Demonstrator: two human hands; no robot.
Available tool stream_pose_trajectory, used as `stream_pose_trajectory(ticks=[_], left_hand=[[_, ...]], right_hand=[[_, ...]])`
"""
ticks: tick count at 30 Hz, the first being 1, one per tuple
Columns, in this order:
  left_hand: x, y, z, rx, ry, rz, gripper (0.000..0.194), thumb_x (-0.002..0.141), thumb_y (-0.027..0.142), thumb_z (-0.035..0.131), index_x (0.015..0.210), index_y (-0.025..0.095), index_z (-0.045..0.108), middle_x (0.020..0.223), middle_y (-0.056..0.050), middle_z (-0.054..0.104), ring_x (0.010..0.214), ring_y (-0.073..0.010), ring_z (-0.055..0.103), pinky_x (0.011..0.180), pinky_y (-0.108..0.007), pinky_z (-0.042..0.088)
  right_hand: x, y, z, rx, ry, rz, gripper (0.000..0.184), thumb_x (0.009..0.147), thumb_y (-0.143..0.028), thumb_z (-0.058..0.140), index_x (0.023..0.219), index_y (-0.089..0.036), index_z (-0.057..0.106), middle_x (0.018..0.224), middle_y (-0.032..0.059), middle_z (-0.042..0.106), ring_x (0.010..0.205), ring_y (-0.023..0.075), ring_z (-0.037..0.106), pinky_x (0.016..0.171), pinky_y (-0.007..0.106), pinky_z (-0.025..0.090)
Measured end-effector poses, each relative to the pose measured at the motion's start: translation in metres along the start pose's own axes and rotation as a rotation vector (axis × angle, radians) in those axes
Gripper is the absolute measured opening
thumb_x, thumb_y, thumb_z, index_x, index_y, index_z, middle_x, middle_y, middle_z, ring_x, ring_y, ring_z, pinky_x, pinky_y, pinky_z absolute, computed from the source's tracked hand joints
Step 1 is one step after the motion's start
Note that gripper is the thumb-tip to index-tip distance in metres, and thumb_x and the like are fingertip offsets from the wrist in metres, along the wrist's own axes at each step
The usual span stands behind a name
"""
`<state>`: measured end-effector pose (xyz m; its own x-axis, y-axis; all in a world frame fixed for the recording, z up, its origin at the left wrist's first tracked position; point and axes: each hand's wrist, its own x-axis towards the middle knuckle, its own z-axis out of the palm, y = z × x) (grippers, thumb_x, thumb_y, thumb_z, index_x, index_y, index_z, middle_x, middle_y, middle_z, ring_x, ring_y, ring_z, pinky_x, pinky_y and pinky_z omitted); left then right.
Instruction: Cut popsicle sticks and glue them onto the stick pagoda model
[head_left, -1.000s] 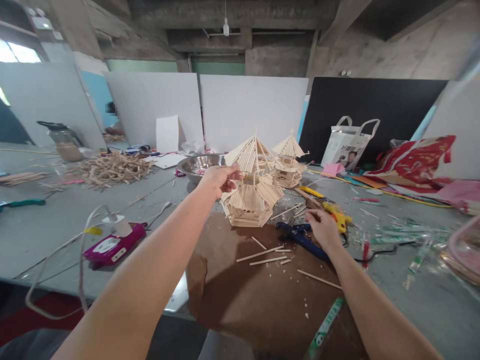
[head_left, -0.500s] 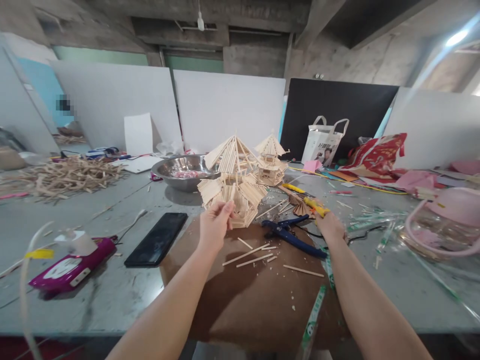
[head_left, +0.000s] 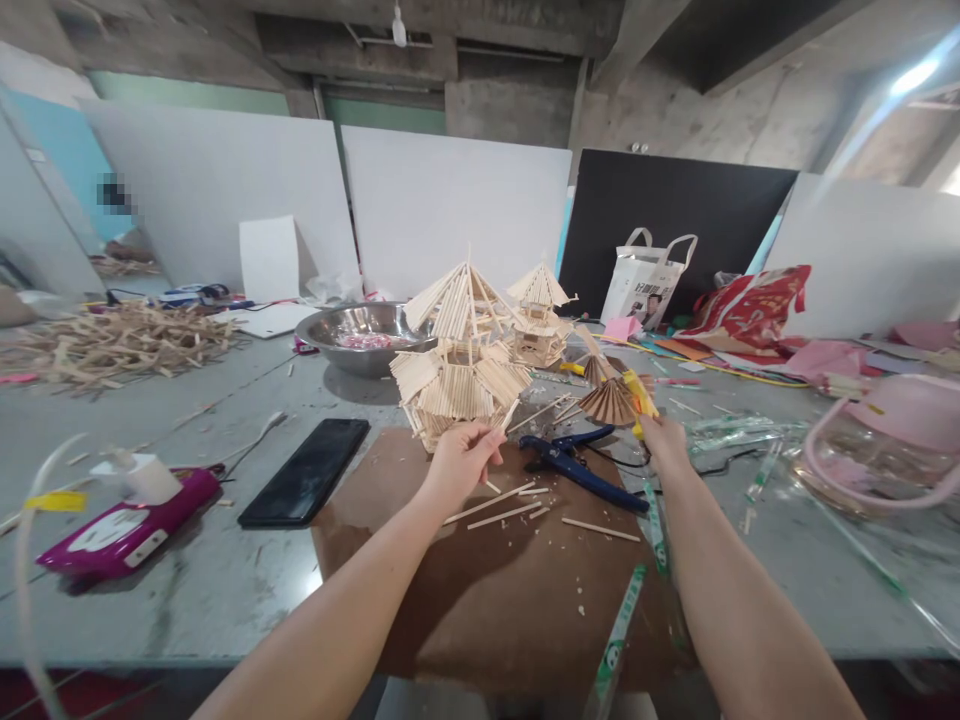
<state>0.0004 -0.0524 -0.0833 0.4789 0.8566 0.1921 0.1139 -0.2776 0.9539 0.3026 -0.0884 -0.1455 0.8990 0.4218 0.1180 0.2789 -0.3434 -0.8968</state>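
A two-tier pagoda model (head_left: 457, 370) made of thin wooden sticks stands at the far edge of a brown board (head_left: 495, 600). My left hand (head_left: 461, 455) reaches to its lower front edge, fingers pinched on the model's base by a protruding stick. My right hand (head_left: 664, 440) is closed round a yellow glue gun (head_left: 639, 393), held just above the table to the model's right. A small fan of sticks (head_left: 606, 402) sits right beside the gun's nozzle. Blue pliers (head_left: 581, 470) lie between my two hands.
A smaller stick pagoda (head_left: 538, 315) stands behind the big one, next to a steel bowl (head_left: 360, 335). A black phone (head_left: 306, 472) and a magenta pack (head_left: 120, 520) lie to the left. Loose sticks (head_left: 510, 510) litter the board. A clear pink-handled jug (head_left: 877, 440) sits at right.
My left hand dropped from the model's roof to its base. My right hand closed on the glue gun and raised it. The view shifted left, revealing the phone.
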Motion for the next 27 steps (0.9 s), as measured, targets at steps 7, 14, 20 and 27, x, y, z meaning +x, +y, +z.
stream_pose_trajectory(ticks=[7,14,20,27], left_hand=[[0.002,-0.003,0.000,-0.065,-0.004,-0.082,0.026,0.068,0.038,0.049,0.063,0.013,0.053,0.049,0.004,0.051,0.031,-0.0027,0.036,0.033,-0.016,0.028],[0.005,-0.008,-0.001,-0.306,-0.067,-0.186,0.025,0.067,0.036,0.052,0.070,0.012,0.056,0.050,0.002,0.051,0.030,-0.0027,0.036,0.031,-0.016,0.025],[0.007,-0.013,-0.004,-0.397,-0.057,-0.236,0.023,0.067,0.034,0.052,0.073,0.012,0.055,0.050,0.003,0.051,0.029,-0.0025,0.037,0.030,-0.017,0.022],[0.007,-0.014,-0.003,-0.392,-0.061,-0.224,0.025,0.067,0.037,0.053,0.071,0.012,0.055,0.049,0.003,0.051,0.029,-0.0027,0.036,0.029,-0.017,0.023]], right_hand=[[-0.014,-0.017,0.000,0.420,-0.054,0.151,0.010,0.052,-0.021,0.054,0.054,-0.018,0.044,0.038,-0.0077,0.042,0.034,0.0076,0.044,0.033,0.019,0.037],[-0.038,-0.041,-0.007,0.699,-0.271,-0.057,0.018,0.049,-0.016,0.055,0.066,-0.018,0.050,0.045,-0.0066,0.052,0.039,0.0073,0.048,0.041,0.019,0.042],[-0.077,-0.061,-0.012,0.622,-0.731,-0.364,0.026,0.056,-0.019,0.060,0.081,-0.017,0.055,0.070,-0.0016,0.059,0.046,0.0061,0.049,0.046,0.019,0.040],[-0.102,-0.064,-0.006,0.431,-0.861,-0.366,0.023,0.059,-0.034,0.062,0.071,-0.015,0.056,0.055,-0.0015,0.054,0.040,0.0060,0.041,0.039,0.020,0.035]])
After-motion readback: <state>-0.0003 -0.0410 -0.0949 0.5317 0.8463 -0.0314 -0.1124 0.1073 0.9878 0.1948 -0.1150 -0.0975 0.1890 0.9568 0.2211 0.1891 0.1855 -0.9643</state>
